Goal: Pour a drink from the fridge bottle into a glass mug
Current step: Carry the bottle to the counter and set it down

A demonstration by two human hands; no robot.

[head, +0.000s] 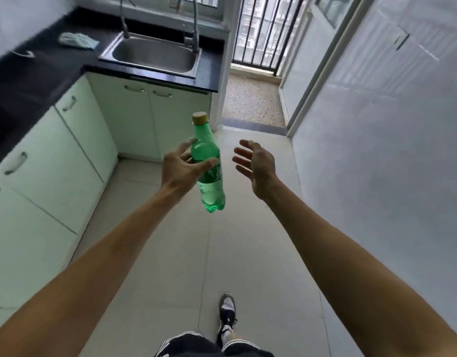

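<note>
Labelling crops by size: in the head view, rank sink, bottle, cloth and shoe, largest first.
1. Sink.
2. Bottle, though nearness to the camera inflates it.
3. Cloth and shoe look alike; not ranked.

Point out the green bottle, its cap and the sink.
green bottle (212, 194): head view, lower body below the label.
cap (199, 117): head view, middle of its side.
sink (155, 55): head view, bare basin floor.

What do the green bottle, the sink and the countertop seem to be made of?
The bottle: clear green plastic, likely; light passes through it. The sink: brushed steel, by its dull grey sheen. The countertop: dark, glossy stone or laminate; which, I cannot tell.
</note>
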